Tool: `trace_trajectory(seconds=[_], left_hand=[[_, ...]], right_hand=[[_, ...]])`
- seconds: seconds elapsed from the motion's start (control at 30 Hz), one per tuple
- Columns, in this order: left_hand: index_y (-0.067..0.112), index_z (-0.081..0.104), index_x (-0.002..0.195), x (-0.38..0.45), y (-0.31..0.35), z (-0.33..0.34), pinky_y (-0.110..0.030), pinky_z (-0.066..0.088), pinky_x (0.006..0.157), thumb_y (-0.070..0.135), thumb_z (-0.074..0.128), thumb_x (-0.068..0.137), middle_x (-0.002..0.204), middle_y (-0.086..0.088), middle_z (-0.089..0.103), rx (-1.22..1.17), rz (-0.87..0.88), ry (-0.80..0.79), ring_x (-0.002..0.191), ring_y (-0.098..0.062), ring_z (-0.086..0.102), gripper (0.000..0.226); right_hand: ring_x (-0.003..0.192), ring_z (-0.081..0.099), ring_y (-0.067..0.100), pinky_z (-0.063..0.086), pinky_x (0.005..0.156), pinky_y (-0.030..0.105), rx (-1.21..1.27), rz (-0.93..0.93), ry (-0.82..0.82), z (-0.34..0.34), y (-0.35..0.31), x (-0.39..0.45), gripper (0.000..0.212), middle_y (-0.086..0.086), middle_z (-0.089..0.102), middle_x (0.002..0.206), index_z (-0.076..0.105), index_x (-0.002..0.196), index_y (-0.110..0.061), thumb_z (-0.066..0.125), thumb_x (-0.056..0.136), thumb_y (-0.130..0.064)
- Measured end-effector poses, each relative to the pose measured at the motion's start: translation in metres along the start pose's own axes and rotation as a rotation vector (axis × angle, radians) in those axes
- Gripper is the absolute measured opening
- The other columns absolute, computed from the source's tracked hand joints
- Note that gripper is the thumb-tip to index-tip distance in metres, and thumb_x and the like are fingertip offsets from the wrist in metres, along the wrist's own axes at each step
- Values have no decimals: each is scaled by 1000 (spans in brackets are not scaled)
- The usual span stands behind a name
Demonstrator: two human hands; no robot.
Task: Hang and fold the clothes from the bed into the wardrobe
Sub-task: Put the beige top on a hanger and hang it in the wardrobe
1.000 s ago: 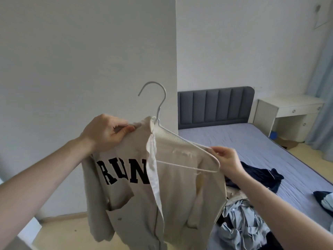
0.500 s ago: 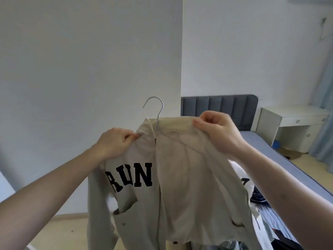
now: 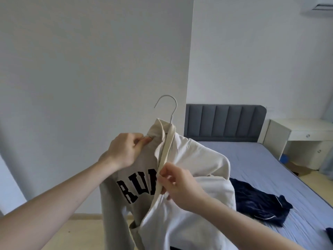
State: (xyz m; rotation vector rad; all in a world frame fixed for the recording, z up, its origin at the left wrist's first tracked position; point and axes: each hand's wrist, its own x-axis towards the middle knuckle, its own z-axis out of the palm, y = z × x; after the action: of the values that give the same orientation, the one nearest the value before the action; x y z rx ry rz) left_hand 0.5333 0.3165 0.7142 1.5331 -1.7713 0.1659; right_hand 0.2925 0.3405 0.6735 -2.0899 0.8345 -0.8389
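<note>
A cream jacket (image 3: 189, 177) with dark letters on its chest hangs on a white wire hanger (image 3: 170, 109), held up in front of me. My left hand (image 3: 126, 150) pinches the jacket's left shoulder near the collar. Lower down, my right hand (image 3: 177, 184) pinches the ribbed front edge of the jacket at chest height. Only the hanger's hook and neck show; the rest is inside the jacket. A dark navy garment (image 3: 259, 201) lies crumpled on the bed (image 3: 261, 159) behind the jacket.
A white wall panel (image 3: 90, 69) fills the left half of the view. The bed has a grey padded headboard (image 3: 225, 121) and a blue sheet. A white bedside desk (image 3: 302, 139) stands at the right. Pale wooden floor (image 3: 81, 230) shows below.
My right hand has let go of the right shoulder and dropped to the jacket's front edge. The jacket's right side now covers the hanger. My left hand keeps its hold near the collar.
</note>
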Motion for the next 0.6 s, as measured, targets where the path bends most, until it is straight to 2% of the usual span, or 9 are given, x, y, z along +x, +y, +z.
trace_trajectory(seconds=[0.07, 0.13, 0.23, 0.3, 0.4, 0.47, 0.5, 0.53, 0.6], left_hand=[[21, 40, 62, -4, 1, -7, -30, 28, 46, 78, 37, 94, 50, 4, 43, 8, 3, 17, 47, -15, 42, 65], [23, 42, 64, -7, 1, -13, -30, 29, 47, 80, 35, 93, 52, 5, 46, 45, -8, 24, 50, -15, 44, 64], [28, 42, 62, -11, 3, -19, -28, 28, 48, 82, 32, 91, 57, 8, 50, 115, 3, 44, 55, -13, 47, 62], [24, 42, 63, -14, 4, -23, -25, 27, 49, 83, 31, 90, 61, 5, 52, 138, 7, 50, 57, -16, 48, 65], [23, 41, 62, -17, 3, -30, -25, 27, 49, 80, 34, 92, 63, 4, 52, 167, 6, 55, 58, -18, 48, 65], [27, 40, 63, -18, 0, -36, -26, 29, 49, 74, 39, 93, 64, 7, 52, 204, -15, 70, 58, -15, 47, 56], [29, 40, 63, -19, -3, -39, -27, 29, 49, 74, 40, 94, 65, 7, 52, 224, -32, 76, 59, -14, 47, 55], [29, 40, 63, -21, -6, -43, -28, 30, 49, 75, 39, 94, 66, 7, 52, 244, -54, 81, 59, -15, 47, 55], [29, 38, 63, -30, -14, -50, -31, 33, 50, 77, 38, 95, 66, 6, 50, 275, -105, 85, 59, -17, 46, 57]], right_hand=[[76, 70, 9, 61, 68, 32, -126, -53, -37, -24, 9, -6, 14, -21, 69, 84, 60, 91, -42, 64, 95, -29], [83, 69, 2, 56, 69, 19, -247, -109, -14, -52, 16, -12, 12, -26, 69, 91, 62, 100, -45, 67, 91, -41], [79, 67, 4, 50, 62, 13, -318, -207, 211, -95, 22, -8, 15, -25, 68, 90, 65, 94, -45, 74, 86, -37], [89, 62, -2, 48, 66, 12, -392, -239, 290, -118, 26, 6, 23, -30, 64, 99, 62, 101, -48, 75, 86, -38], [102, 52, -9, 43, 84, 15, -511, -138, 120, -133, 40, 32, 30, -37, 56, 110, 56, 118, -52, 65, 90, -56], [86, 59, -6, 47, 78, 22, -450, -76, -11, -130, 54, 48, 19, -28, 66, 91, 65, 99, -44, 56, 93, -59], [70, 56, -1, 46, 69, 25, -408, -80, -58, -127, 58, 56, 27, -23, 63, 75, 64, 85, -35, 53, 95, -57], [58, 46, 3, 40, 61, 28, -365, -99, -93, -123, 62, 62, 37, -18, 54, 63, 56, 74, -26, 51, 97, -53], [56, 30, 6, 30, 55, 29, -291, -170, -146, -111, 64, 74, 44, -10, 36, 59, 40, 69, -17, 50, 100, -47]])
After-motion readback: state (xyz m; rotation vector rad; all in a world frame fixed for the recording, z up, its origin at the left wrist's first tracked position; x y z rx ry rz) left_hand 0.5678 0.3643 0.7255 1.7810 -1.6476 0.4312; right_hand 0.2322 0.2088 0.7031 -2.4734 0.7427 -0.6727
